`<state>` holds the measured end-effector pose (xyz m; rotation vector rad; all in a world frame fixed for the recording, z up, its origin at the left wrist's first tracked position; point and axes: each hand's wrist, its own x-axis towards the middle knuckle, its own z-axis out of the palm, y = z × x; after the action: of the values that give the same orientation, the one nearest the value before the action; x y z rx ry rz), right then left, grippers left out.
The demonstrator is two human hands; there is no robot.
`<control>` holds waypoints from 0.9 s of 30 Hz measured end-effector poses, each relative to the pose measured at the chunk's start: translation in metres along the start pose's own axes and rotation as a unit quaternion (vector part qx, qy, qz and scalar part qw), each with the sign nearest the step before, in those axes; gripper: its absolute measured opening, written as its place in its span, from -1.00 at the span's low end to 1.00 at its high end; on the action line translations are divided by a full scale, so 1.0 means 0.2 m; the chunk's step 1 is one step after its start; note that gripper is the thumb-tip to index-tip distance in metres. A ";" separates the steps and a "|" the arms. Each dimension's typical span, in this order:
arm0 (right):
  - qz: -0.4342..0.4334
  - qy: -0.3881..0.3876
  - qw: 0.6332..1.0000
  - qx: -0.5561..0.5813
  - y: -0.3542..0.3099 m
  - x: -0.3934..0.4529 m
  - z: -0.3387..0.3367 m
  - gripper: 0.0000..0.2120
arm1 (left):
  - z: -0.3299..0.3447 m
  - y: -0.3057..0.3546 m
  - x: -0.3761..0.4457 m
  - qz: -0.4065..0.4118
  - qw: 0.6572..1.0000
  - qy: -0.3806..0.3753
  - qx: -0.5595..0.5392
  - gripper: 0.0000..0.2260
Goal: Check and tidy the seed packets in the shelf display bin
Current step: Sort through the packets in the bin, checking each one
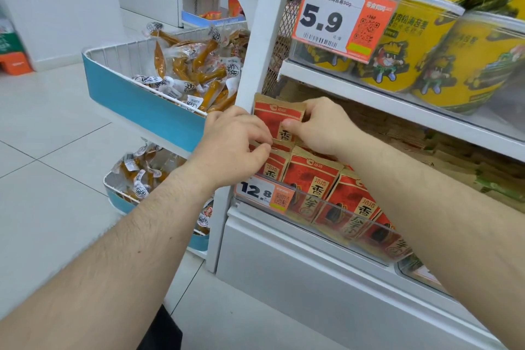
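shop shelf (397, 105) | both: left hand (235, 145); right hand (321, 125) | pinching raised seed packet (277, 118)

Both bare forearms reach up from the bottom of the frame and meet near centre, the left from lower left, the right from the right edge. Left hand (235, 142) sits just left of centre, back of the hand to the camera, fingers curled with fingertips pinching at the packet tops. Right hand (321, 125) is just right of it, slightly higher, thumb and bent fingers pinching the upper edge of a raised packet; the two hands are nearly touching.
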<state>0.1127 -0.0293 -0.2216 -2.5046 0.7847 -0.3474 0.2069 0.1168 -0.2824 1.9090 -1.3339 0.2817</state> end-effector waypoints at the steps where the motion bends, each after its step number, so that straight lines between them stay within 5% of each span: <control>1: 0.000 0.002 1.000 -0.007 0.00 0.02 0.01 -0.78 | -0.01 0.00 0.00 0.004 1.000 0.018 -0.011 -0.77; 8: -0.014 -0.004 0.995 -0.094 0.02 0.12 0.03 -0.73 | -0.12 0.02 -0.02 0.104 0.966 0.237 -0.029 -0.89; 14: 0.021 -0.069 0.966 -0.247 -0.07 0.18 0.04 -0.84 | -0.20 0.01 -0.05 0.074 0.916 0.393 -0.016 -0.89; 18: -0.064 0.001 0.938 -0.341 -0.13 0.15 0.06 -0.76 | -0.28 -0.02 -0.07 0.032 0.889 0.457 -0.004 -0.83; 23: -0.168 0.013 0.880 -0.445 -0.17 0.11 0.13 -0.80 | -0.32 -0.09 -0.09 -0.041 0.903 0.427 -0.004 -0.84; 27: -0.114 -0.052 0.893 -0.433 -0.18 0.11 0.13 -0.94 | -0.29 -0.09 -0.11 -0.080 0.939 0.334 -0.030 -0.79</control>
<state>0.1563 -0.0068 -0.2224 -3.4300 0.6904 0.1080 0.2272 0.1751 -0.2649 1.6374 -0.7181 0.7231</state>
